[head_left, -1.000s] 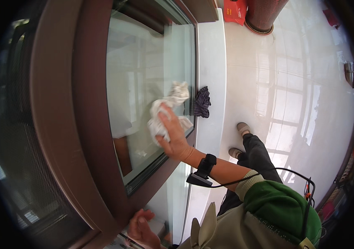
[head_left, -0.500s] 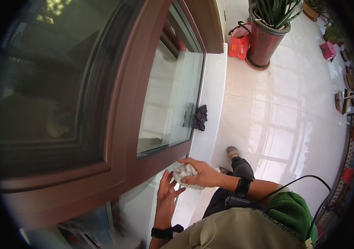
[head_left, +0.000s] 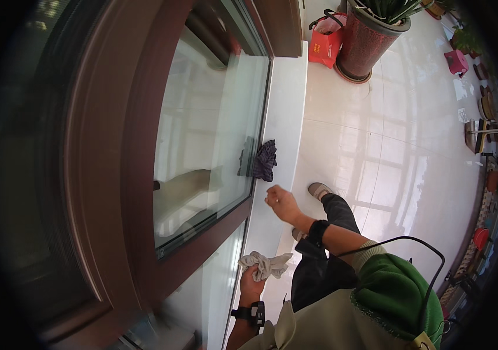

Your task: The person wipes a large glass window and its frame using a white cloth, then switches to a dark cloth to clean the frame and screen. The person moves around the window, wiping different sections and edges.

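Off-white cloth (head_left: 267,265), crumpled into a loose bunch, sits in the person's left hand (head_left: 252,283), low in the view and just right of a window. The fingers of that hand are closed around its lower side, while one corner sticks out to the right. The right hand (head_left: 284,205) is held higher up, above the edge of a long white sill (head_left: 287,111); its fingers are bent inward, and I cannot tell whether they pinch anything small. Near those fingers, a dark, striped cloth (head_left: 265,161) lies in a heap on the sill, against the window, and is mirrored in the glass pane (head_left: 202,140). A wide, reddish-brown frame (head_left: 144,175) surrounds the pane and fills much of the left side.

Both wrists wear black bands, the right one (head_left: 319,232) and the left one (head_left: 256,313). The right arm has a green sleeve (head_left: 397,286), with a thin black cable (head_left: 421,244) looping beside it. Below are dark trousers (head_left: 341,219) and a grey-brown shoe (head_left: 320,190) on a glossy, pale floor (head_left: 400,146). At the top, a red bag (head_left: 324,46) stands just beside a tall, dark red pot (head_left: 368,44) holding a leafy plant (head_left: 386,9). Farther right is a pink container (head_left: 456,62).
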The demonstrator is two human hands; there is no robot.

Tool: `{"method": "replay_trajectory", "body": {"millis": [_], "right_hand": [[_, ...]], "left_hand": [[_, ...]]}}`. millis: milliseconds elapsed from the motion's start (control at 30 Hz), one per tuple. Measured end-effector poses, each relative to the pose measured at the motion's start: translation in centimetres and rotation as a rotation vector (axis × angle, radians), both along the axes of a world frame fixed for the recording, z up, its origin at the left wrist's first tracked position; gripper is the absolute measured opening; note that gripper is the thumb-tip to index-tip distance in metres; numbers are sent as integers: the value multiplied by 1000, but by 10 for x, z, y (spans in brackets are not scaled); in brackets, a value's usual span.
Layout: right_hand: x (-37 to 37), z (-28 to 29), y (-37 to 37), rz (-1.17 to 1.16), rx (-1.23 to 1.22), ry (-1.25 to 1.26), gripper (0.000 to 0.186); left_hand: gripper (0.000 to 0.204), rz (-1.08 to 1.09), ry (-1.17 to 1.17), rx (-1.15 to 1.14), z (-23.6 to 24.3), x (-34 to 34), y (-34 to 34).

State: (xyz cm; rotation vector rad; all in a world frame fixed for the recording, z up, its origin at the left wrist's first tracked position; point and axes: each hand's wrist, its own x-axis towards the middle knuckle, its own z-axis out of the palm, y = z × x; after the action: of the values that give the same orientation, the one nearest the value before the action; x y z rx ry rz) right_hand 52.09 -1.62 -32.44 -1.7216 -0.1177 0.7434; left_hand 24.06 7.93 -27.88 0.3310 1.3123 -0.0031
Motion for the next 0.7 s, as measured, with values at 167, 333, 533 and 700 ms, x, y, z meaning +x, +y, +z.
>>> {"method": "replay_trajectory", "body": {"millis": [167,333,533,700], "right_hand": [[86,-57,39,-23,-308,-118,54],[94,-71,67,98,-457,-282,49],[137,-82,38,-161,-1,178,41],[138,-31,13,-277,419,468,46]], "left_hand": [[21,-732,65,579,-37,-7,-8],[17,-264,-22,436,-45,-2,-16],[31,53,-3,232,-59,14,9],[100,134,317,162,-14,22,7]]}}
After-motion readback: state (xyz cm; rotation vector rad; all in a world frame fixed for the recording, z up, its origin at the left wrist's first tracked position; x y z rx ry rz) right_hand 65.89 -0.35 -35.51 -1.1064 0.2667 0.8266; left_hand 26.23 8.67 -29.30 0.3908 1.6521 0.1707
